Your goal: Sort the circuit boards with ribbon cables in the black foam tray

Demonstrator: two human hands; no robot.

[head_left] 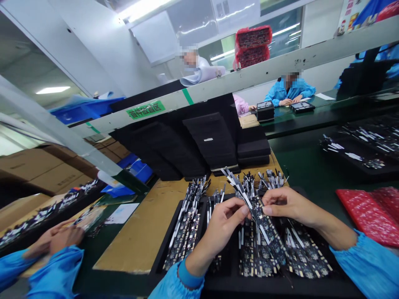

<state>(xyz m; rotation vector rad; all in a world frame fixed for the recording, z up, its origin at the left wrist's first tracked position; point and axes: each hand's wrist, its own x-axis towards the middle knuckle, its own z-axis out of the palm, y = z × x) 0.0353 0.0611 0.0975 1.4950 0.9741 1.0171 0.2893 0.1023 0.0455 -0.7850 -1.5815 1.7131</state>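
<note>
Between my two hands is a bundle of narrow black circuit boards (264, 228) with white and grey strips at the upper end, held tilted over a black foam tray (230, 265). My left hand (222, 222) pinches the bundle's left side with thumb and fingers. On the other side, my right hand (286, 203) grips its right edge near the top. Below and around the hands, more circuit boards (183, 236) lie in rows in the tray, their strips pointing away from me. Another fanned group of boards (307, 253) rests under my right wrist.
Stacked black foam trays (208, 141) stand behind the brown board (134, 236). Red bubble-wrap packs (368, 211) lie at the right, under a green conveyor (299, 153) with loaded trays. A metal rail (149, 106) crosses overhead. A co-worker's hands (62, 238) are at the left.
</note>
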